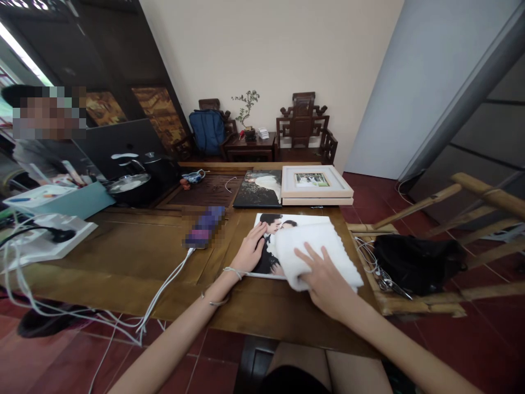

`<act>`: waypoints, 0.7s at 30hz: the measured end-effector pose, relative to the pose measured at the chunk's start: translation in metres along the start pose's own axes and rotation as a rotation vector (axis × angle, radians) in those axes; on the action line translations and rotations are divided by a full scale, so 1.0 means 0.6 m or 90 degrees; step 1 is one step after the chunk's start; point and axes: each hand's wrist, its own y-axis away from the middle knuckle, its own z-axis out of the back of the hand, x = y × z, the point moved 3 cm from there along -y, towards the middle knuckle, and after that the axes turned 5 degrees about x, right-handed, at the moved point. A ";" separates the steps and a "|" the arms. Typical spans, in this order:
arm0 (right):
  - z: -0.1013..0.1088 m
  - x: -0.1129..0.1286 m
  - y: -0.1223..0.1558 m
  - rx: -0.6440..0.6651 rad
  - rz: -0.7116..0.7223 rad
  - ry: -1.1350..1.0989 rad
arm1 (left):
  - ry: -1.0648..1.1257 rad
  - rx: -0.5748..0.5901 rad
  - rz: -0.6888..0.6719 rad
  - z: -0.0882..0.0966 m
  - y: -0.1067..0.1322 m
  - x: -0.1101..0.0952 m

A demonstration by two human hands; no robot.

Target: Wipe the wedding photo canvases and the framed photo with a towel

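**Two hands on a photo panel, one over a white cloth**

From my head camera, I am looking down at a wooden table, where a photo panel of a couple is lying flat near the edge closest to me. My left hand is resting on the panel's left side, its fingers nearly straight and close together, gripping nothing. My right hand is lying palm down with fingers spread, pressing a folded white cloth over the panel's right part; whether my thumb is pinching a fold, I cannot tell.

Just beyond, a dark picture is lying beside two stacked pale frames. To the left, a phone is sitting with a white cable running from its near end. Farther left, a white power strip is lying in front of a light blue box. On my right, a black bag is resting on a bamboo chair.
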 end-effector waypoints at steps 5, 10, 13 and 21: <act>0.020 -0.045 -0.086 0.000 -0.114 0.035 | 0.015 0.001 0.010 0.007 0.001 -0.014; 0.014 0.013 -0.131 0.019 -0.033 0.053 | 0.134 -0.127 0.010 0.030 0.005 -0.022; 0.005 0.063 -0.108 -0.008 0.116 0.065 | 0.226 -0.193 0.041 0.037 0.008 -0.010; 0.019 0.038 -0.004 0.057 0.147 -0.050 | 0.089 -0.104 0.003 0.025 0.006 -0.027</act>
